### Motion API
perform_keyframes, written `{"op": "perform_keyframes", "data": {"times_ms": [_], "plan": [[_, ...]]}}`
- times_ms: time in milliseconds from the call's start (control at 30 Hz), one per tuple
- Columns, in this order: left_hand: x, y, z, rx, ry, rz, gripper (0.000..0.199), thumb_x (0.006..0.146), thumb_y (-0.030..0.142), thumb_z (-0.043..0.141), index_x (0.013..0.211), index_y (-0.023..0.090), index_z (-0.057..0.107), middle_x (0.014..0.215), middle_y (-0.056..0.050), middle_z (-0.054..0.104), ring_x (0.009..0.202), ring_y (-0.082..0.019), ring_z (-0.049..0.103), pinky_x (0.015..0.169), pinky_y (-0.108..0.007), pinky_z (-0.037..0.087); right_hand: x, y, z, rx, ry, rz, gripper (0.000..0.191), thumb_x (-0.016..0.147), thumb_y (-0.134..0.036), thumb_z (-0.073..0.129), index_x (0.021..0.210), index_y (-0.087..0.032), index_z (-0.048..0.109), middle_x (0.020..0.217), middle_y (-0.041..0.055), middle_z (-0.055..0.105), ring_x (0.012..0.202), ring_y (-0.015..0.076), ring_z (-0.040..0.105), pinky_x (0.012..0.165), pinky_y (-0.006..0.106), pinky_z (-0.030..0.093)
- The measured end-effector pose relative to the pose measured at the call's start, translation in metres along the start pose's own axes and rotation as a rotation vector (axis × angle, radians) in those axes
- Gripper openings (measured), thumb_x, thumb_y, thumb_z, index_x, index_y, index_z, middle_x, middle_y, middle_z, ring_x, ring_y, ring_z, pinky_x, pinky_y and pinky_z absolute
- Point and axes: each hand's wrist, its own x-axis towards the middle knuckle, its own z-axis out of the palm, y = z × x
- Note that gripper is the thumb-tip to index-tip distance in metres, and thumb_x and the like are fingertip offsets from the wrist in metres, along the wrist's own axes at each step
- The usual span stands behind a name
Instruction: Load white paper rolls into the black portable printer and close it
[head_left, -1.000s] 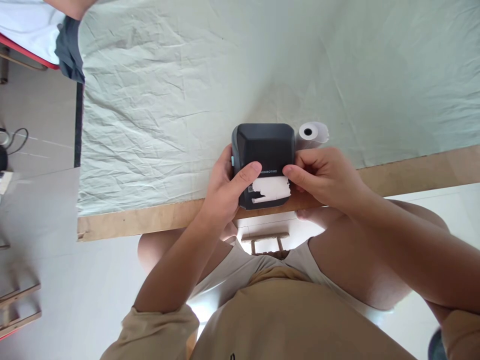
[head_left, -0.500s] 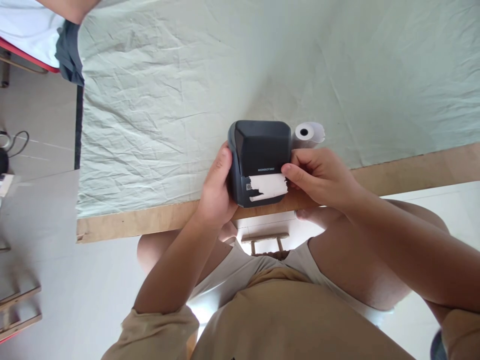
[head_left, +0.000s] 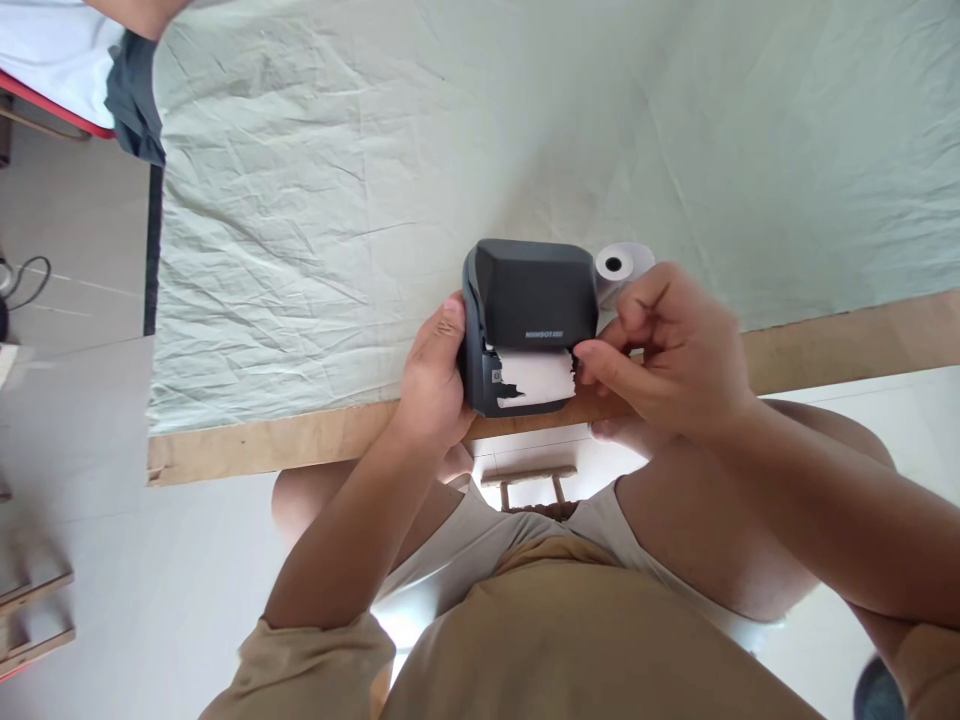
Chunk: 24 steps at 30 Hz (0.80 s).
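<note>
A dark label printer [head_left: 538, 290] stands at the table's front edge. Its lid sits slightly raised along the front, and a torn-edged strip of white paper [head_left: 534, 376] comes out below it. My left hand [head_left: 436, 375] is closed around the printer's left side, thumb along the edge. At the lid's front right corner is my right hand [head_left: 667, 355], fingers curled and thumb tip near or touching the corner; what they pinch, if anything, is hidden. Just behind that hand lies a white paper roll [head_left: 614, 264] with a black core, partly covered by my fingers.
A pale green wrinkled cloth [head_left: 315, 220] covers the table, leaving a bare wooden front edge [head_left: 277, 443]. Another person's arm [head_left: 142, 12] reaches in at the top left. Wooden stool parts [head_left: 529, 475] show beneath the table, and a black cable [head_left: 37, 275] is at the left.
The printer's lid has risen a little at the front, showing more of the paper. My right hand has shifted slightly right and up; my left hand keeps its hold.
</note>
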Motion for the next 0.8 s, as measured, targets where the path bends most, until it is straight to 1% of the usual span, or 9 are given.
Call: {"op": "perform_keyframes", "data": {"times_ms": [133, 233, 300, 367, 500, 600, 667, 733, 800], "plan": [[0.000, -0.002, -0.004, 0.000, 0.030, -0.028, 0.033, 0.104, 0.058, 0.078, 0.096, 0.025, 0.081, 0.092, 0.001, 0.085, 0.089, -0.020, 0.083, 0.080, -0.032, 0.070, 0.003, -0.007, 0.007, 0.042, 0.315, -0.158, 0.038, 0.106, -0.043, 0.076, 0.092, -0.031, 0.043, 0.060, -0.0087, 0.050, 0.062, 0.0180, 0.076, 0.043, 0.026, 0.043], [-0.001, -0.006, -0.008, 0.026, 0.026, -0.039, 0.038, 0.106, 0.062, 0.074, 0.099, 0.025, 0.081, 0.094, -0.001, 0.085, 0.093, -0.022, 0.085, 0.083, -0.033, 0.069, 0.011, -0.011, 0.007, -0.042, 0.409, -0.173, 0.037, 0.108, -0.046, 0.074, 0.091, -0.030, 0.046, 0.078, -0.0026, 0.073, 0.062, 0.0161, 0.072, 0.049, 0.030, 0.048], [-0.002, -0.007, -0.009, 0.051, 0.015, -0.044, 0.042, 0.107, 0.067, 0.071, 0.102, 0.026, 0.080, 0.093, -0.002, 0.085, 0.097, -0.025, 0.086, 0.085, -0.036, 0.070, 0.017, -0.013, 0.006, -0.161, 0.349, -0.178, 0.027, 0.107, -0.038, 0.073, 0.093, -0.029, 0.053, 0.091, -0.0010, 0.083, 0.059, 0.0134, 0.066, 0.053, 0.032, 0.049], [-0.002, -0.007, -0.008, 0.061, 0.012, -0.028, 0.044, 0.105, 0.069, 0.072, 0.100, 0.026, 0.079, 0.090, -0.001, 0.084, 0.097, -0.025, 0.085, 0.084, -0.037, 0.070, 0.022, -0.014, 0.004, -0.358, 0.255, -0.208, 0.012, 0.107, -0.030, 0.069, 0.096, -0.028, 0.064, 0.091, -0.0015, 0.084, 0.061, 0.0133, 0.064, 0.056, 0.033, 0.045], [-0.003, -0.005, -0.004, 0.060, -0.013, -0.044, 0.047, 0.102, 0.072, 0.076, 0.095, 0.025, 0.076, 0.084, -0.001, 0.080, 0.086, -0.023, 0.082, 0.076, -0.035, 0.067, 0.029, -0.014, 0.002, -0.687, 0.081, -0.229, 0.016, 0.105, -0.026, 0.065, 0.091, -0.026, 0.073, 0.084, -0.0002, 0.079, 0.066, 0.0148, 0.058, 0.056, 0.034, 0.026], [-0.003, -0.003, -0.002, 0.044, -0.037, -0.070, 0.049, 0.098, 0.074, 0.079, 0.097, 0.026, 0.076, 0.085, 0.000, 0.081, 0.084, -0.023, 0.081, 0.073, -0.035, 0.068, 0.032, -0.011, 0.000, -0.700, -0.030, -0.208, 0.014, 0.100, -0.028, 0.072, 0.087, -0.025, 0.068, 0.073, -0.0007, 0.068, 0.058, 0.0129, 0.039, 0.056, 0.034, 0.015], [-0.003, -0.001, -0.002, 0.037, -0.065, -0.069, 0.051, 0.097, 0.077, 0.079, 0.101, 0.026, 0.076, 0.086, 0.000, 0.081, 0.091, -0.024, 0.084, 0.077, -0.036, 0.070, 0.035, -0.010, -0.001, -0.677, -0.069, -0.209, 0.012, 0.096, -0.030, 0.076, 0.089, -0.026, 0.067, 0.067, -0.0018, 0.060, 0.055, 0.0123, 0.029, 0.056, 0.034, 0.012], [-0.003, 0.001, -0.001, 0.036, -0.105, -0.073, 0.054, 0.095, 0.080, 0.079, 0.104, 0.027, 0.076, 0.087, -0.001, 0.082, 0.102, -0.028, 0.086, 0.083, -0.038, 0.072, 0.038, -0.011, -0.002, -0.654, -0.095, -0.213, 0.007, 0.091, -0.026, 0.076, 0.094, -0.027, 0.069, 0.067, -0.0027, 0.059, 0.055, 0.0123, 0.031, 0.054, 0.033, 0.014], [-0.003, 0.003, 0.001, 0.031, -0.141, -0.091, 0.055, 0.093, 0.081, 0.080, 0.103, 0.027, 0.077, 0.088, -0.002, 0.083, 0.115, -0.033, 0.086, 0.088, -0.041, 0.072, 0.041, -0.016, -0.005, -0.597, -0.103, -0.222, 0.016, 0.085, -0.023, 0.076, 0.100, -0.027, 0.074, 0.070, -0.0036, 0.064, 0.056, 0.0120, 0.040, 0.054, 0.031, 0.023]]}}
